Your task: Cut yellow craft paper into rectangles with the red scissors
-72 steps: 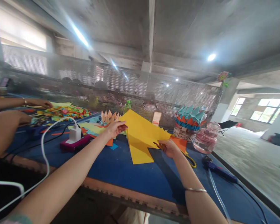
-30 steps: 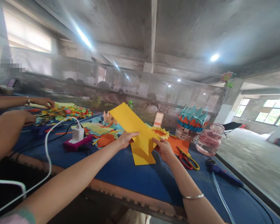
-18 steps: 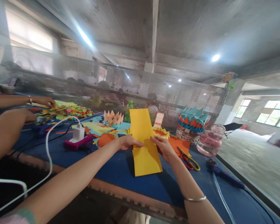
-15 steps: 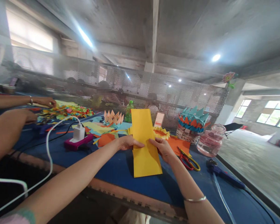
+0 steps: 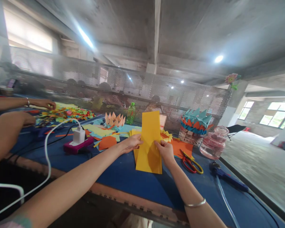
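A folded strip of yellow paper [image 5: 149,142] stands upright in front of me, just above the blue table. My right hand [image 5: 166,152] pinches its right edge, thumb on the near face and the other fingers mostly hidden behind. At the left edge, my left hand [image 5: 131,144] is closed with its fingertips on the paper. More yellow paper [image 5: 136,155] shows behind the strip, near my left hand. To the right of my right hand, scissors [image 5: 191,162] with red and yellow handles lie by an orange paper sheet [image 5: 180,148].
A glue gun [image 5: 230,180] and a pink glass jar [image 5: 213,144] are at the right. Paper crowns [image 5: 115,121], a green bottle [image 5: 131,114] and a purple power strip [image 5: 77,145] with a white cable stand left. Another person's arms [image 5: 9,129] reach toward paper scraps [image 5: 68,113].
The yellow paper has moved slightly right and up and turned a little. My left thumb has slid off its face to the left edge; my right hand keeps its pinch.
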`<state>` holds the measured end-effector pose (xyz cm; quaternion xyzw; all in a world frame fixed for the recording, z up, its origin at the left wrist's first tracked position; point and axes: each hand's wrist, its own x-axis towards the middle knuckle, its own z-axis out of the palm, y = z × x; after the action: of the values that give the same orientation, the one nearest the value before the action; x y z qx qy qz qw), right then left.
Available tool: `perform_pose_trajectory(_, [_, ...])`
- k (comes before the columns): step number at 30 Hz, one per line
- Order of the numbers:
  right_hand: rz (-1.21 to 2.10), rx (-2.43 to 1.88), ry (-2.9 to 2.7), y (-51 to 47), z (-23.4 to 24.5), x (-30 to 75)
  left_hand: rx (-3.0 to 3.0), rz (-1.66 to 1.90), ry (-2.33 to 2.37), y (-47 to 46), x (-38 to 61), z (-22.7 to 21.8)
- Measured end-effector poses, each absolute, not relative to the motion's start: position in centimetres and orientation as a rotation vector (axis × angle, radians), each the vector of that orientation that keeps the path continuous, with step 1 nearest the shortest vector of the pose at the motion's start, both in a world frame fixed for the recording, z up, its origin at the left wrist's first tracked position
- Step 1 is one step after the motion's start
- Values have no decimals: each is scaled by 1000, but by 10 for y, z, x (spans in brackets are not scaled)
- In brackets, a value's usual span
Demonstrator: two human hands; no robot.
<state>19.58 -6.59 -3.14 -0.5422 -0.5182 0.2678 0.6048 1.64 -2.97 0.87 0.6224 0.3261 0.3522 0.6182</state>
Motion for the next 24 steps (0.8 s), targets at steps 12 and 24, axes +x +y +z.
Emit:
perform_pose_trajectory(12, [571,-1286,-1210,-64,-32,194,1466,748,782,-32,13,12])
perform_pose_trajectory(24, [751,-1162,-1160,-68,-27,188,1227,898,753,-22,19,9])
